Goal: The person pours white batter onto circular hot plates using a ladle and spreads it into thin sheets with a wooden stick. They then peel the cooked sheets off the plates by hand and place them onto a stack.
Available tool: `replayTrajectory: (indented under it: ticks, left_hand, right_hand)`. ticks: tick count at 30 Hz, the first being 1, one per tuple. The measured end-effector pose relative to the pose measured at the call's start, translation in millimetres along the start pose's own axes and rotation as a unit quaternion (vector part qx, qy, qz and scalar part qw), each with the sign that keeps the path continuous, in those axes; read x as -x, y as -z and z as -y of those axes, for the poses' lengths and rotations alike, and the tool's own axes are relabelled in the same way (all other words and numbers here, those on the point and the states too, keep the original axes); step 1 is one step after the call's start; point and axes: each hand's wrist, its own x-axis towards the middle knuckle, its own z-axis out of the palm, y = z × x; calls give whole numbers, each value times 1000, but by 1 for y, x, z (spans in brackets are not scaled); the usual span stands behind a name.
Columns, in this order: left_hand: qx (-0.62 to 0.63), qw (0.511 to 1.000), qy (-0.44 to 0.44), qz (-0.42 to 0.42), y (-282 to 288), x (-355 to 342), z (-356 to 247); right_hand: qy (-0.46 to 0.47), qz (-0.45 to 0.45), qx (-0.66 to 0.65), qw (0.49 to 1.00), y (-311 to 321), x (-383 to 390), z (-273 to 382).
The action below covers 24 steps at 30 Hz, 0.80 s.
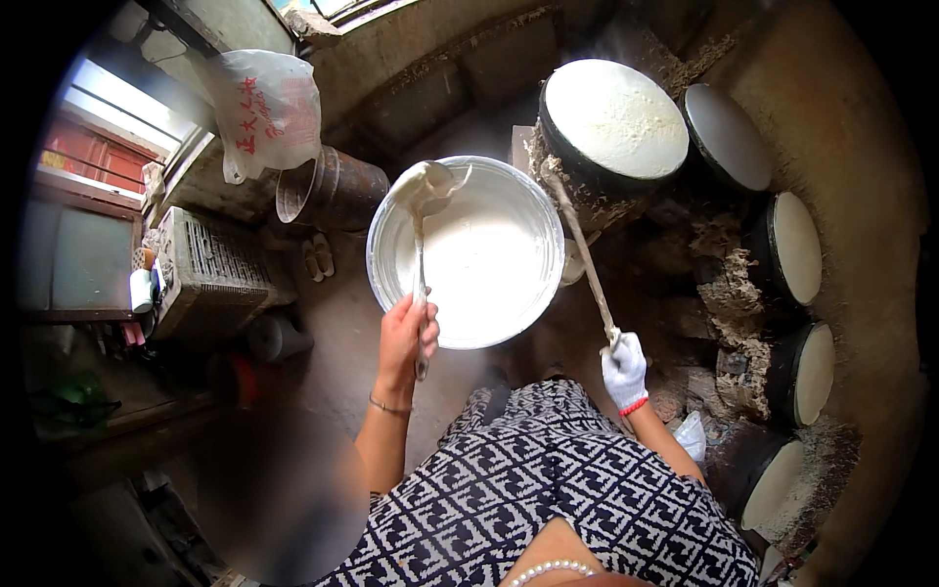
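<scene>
My bare left hand (406, 333) is closed round the handle of a metal ladle (420, 256). The ladle's bowl, coated in white batter, is over the far left part of a big white bucket (389, 262). Thick white batter (489, 259) lies inside the bucket. On the right, my right hand (624, 374), in a white glove with a red cuff, grips the near end of a long wooden stick (584, 256). The stick's far end is crusted and reaches the side of a raised round griddle (616, 119), whose top is covered with a white layer.
More round-topped griddles curve along the right wall, among them a grey-topped one (729, 137) and a pale one (796, 248). A plastic bag (269, 112) hangs at the far left above a rusty metal barrel (344, 191). Slippers (318, 257) lie near a slatted box (220, 259).
</scene>
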Motion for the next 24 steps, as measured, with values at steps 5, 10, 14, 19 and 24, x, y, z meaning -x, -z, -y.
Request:
replayTrajectory:
  ticks: [5, 10, 14, 19, 24]
  left_hand:
    - [343, 918, 200, 18, 40, -73, 3]
    - [264, 944, 186, 73, -26, -29, -8]
    - [42, 989, 122, 70, -124, -30, -5]
    - [204, 940, 242, 127, -224, -83, 41]
    - [263, 890, 329, 177, -394, -95, 48]
  right_hand:
    - [-42, 18, -81, 996, -5, -37, 8]
    - [-43, -31, -62, 997, 18, -46, -41]
    - [-128, -77, -69, 986, 47, -69, -96]
    - [-176, -135, -80, 972, 97, -94, -218]
    - [-243, -90, -22, 966, 199, -130, -329]
